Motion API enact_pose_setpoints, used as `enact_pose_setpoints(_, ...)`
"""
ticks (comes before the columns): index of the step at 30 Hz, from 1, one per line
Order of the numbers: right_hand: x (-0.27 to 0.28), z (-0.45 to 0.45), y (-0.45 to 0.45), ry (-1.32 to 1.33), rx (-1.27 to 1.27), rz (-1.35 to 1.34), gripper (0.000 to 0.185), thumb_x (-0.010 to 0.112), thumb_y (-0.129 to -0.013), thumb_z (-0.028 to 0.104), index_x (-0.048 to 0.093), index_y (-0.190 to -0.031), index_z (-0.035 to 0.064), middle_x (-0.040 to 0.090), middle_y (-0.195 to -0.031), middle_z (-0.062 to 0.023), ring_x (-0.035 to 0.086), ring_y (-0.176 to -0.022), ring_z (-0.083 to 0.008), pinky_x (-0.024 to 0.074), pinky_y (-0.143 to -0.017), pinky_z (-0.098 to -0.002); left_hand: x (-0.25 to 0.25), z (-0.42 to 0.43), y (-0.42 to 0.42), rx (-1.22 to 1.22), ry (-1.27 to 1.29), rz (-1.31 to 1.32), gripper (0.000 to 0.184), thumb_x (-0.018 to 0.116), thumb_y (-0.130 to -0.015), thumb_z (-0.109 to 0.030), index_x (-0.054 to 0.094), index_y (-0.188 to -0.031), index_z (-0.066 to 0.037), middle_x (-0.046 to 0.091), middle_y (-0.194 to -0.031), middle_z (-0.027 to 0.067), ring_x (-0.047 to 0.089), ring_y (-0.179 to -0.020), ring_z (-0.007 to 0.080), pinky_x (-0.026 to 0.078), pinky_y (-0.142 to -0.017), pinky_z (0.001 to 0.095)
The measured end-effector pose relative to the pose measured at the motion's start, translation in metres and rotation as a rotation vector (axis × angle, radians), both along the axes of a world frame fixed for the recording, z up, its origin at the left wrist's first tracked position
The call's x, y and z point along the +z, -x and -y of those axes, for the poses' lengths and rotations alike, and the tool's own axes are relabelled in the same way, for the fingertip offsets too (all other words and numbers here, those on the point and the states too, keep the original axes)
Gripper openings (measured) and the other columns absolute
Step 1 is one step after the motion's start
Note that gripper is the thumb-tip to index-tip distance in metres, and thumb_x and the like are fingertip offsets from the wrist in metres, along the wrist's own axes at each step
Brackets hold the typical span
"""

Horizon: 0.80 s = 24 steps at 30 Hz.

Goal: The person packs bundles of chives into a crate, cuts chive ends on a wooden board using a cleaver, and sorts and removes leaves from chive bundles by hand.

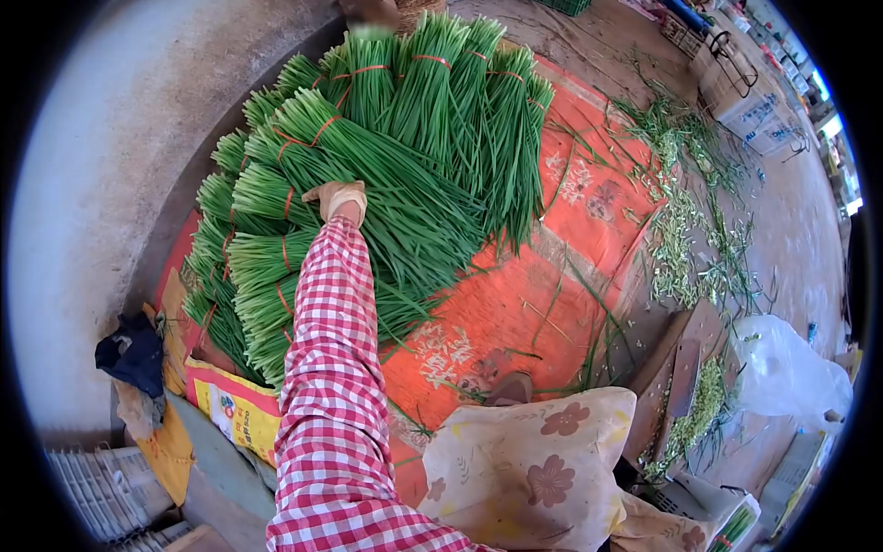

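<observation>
Bundles of long green stalks (368, 87), tied with red bands, lie piled on a red-orange sheet (524, 304). My left hand (338, 199), in a pale glove and below a red-and-white checked sleeve, rests on the pile at its left side, against a large bundle (395, 175). Its thumb or a finger sticks out to the left; the other fingers are hidden by the back of the hand and the leaves, so its grip cannot be made out. My right hand is out of view.
A concrete wall (120, 166) borders the left. Trimmed ends (676, 248) litter the floor at right. A wooden block with a blade (676, 386), a plastic bag (786, 368), a white box (745, 101), grey crates (101, 488) and a yellow sack (239, 414) stand around.
</observation>
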State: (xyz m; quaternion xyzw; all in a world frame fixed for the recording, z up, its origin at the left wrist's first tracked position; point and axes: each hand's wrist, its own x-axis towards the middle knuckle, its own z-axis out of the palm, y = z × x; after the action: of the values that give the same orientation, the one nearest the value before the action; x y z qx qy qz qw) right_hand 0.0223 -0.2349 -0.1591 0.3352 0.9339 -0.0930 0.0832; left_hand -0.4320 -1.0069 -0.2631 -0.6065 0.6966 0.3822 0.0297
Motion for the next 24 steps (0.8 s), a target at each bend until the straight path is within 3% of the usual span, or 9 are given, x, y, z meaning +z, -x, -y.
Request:
enact_pose_setpoints(4, 0.005, -0.011, 0.001, -0.006, -0.008, -0.002, 0.043, 0.050, -0.092, 0.035, 0.057, -0.118, 0.0011, 0.060, -0.112, -0.0146, 0.057, -0.102, -0.0252, 0.0432, -0.088, -0.0367, 0.017, 0.007, -0.023, 0.060, 0.000, -0.327, 0.071, 0.071, -0.077, -0.022, 0.037, -0.131, 0.009, 0.051, -0.127, 0.0244, 0.056, -0.110, 0.0275, 0.040, -0.096, 0.0378)
enact_pose_setpoints(5, 0.007, -0.013, 0.000, -0.009, -0.011, -0.004, 0.043, 0.049, -0.092, 0.034, 0.056, -0.118, 0.0010, 0.060, -0.112, -0.0146, 0.057, -0.103, -0.0252, 0.0431, -0.089, -0.0366, 0.069, -0.016, -0.041, 0.035, -0.044, -0.394, 0.067, 0.072, -0.075, -0.015, 0.040, -0.128, 0.009, 0.053, -0.123, 0.0232, 0.057, -0.102, 0.0268, 0.041, -0.091, 0.0379)
enact_pose_setpoints(8, 0.011, -0.023, 0.001, -0.016, -0.011, -0.013, 0.043, 0.049, -0.093, 0.034, 0.056, -0.119, 0.0004, 0.060, -0.114, -0.0146, 0.056, -0.104, -0.0251, 0.0426, -0.091, -0.0364, 0.081, 0.007, -0.061, 0.255, -0.176, -0.858, 0.084, 0.080, -0.068, -0.015, 0.034, -0.137, 0.003, 0.047, -0.133, 0.0193, 0.056, -0.103, 0.0302, 0.042, -0.091, 0.0422)
enact_pose_setpoints(10, 0.012, -0.031, 0.003, -0.014, -0.006, -0.020, 0.043, 0.048, -0.093, 0.033, 0.055, -0.120, 0.0001, 0.059, -0.115, -0.0146, 0.056, -0.106, -0.0250, 0.0423, -0.092, -0.0363, 0.108, 0.019, -0.083, 0.272, -0.131, -0.783, 0.087, 0.080, -0.067, -0.014, 0.034, -0.140, -0.003, 0.046, -0.134, 0.0181, 0.055, -0.105, 0.0298, 0.044, -0.089, 0.0434)
enact_pose_setpoints(14, 0.021, -0.056, 0.006, -0.024, 0.003, -0.021, 0.043, 0.047, -0.094, 0.032, 0.055, -0.121, -0.0006, 0.059, -0.118, -0.0146, 0.055, -0.108, -0.0248, 0.0417, -0.095, -0.0360, 0.159, 0.003, -0.158, 0.000, -0.320, -1.013, 0.056, 0.072, -0.074, -0.018, 0.052, -0.125, -0.005, 0.045, -0.128, 0.0158, 0.050, -0.108, 0.0236, 0.047, -0.083, 0.0389)
enact_pose_setpoints(18, 0.054, -0.112, 0.035, -0.100, 0.101, -0.010, 0.043, 0.045, -0.095, 0.031, 0.054, -0.123, -0.0012, 0.058, -0.120, -0.0146, 0.054, -0.111, -0.0246, 0.0411, -0.097, -0.0357, 0.224, -0.072, -0.238, -0.148, 0.245, -0.835, 0.046, 0.071, -0.077, -0.019, 0.057, -0.118, -0.003, 0.061, -0.104, 0.0098, 0.057, -0.087, 0.0202, 0.048, -0.078, 0.0323)
enact_pose_setpoints(20, 0.079, -0.128, 0.077, -0.099, 0.317, -0.059, 0.043, 0.045, -0.096, 0.030, 0.053, -0.123, -0.0016, 0.058, -0.121, -0.0146, 0.054, -0.112, -0.0246, 0.0408, -0.098, -0.0356, 0.229, -0.086, -0.281, -0.464, 0.301, -0.961, 0.048, 0.070, -0.079, -0.018, 0.055, -0.120, 0.001, 0.064, -0.099, 0.0097, 0.059, -0.084, 0.0188, 0.047, -0.081, 0.0315)
enact_pose_setpoints(22, 0.131, -0.013, 0.147, 0.511, 0.317, -0.257, 0.033, 0.053, -0.092, 0.020, 0.059, -0.115, -0.0042, 0.061, -0.117, -0.0132, 0.057, -0.110, -0.0235, 0.0441, -0.094, -0.0311, 0.241, -0.119, -0.326, -0.494, 0.253, -1.018, 0.051, 0.069, -0.081, -0.016, 0.051, -0.124, 0.004, 0.063, -0.108, 0.0112, 0.058, -0.092, 0.0173, 0.046, -0.085, 0.0309)
enact_pose_setpoints(24, 0.119, 0.090, 0.180, 1.141, 0.318, -0.477, 0.038, 0.054, -0.093, 0.026, 0.054, -0.122, 0.0018, 0.062, -0.102, -0.0077, 0.060, -0.092, -0.0157, 0.0485, -0.080, -0.0288, 0.261, -0.156, -0.367, -0.565, 0.177, -1.070, 0.055, 0.070, -0.081, -0.014, 0.049, -0.128, 0.005, 0.062, -0.111, 0.0104, 0.057, -0.097, 0.0173, 0.045, -0.088, 0.0301)
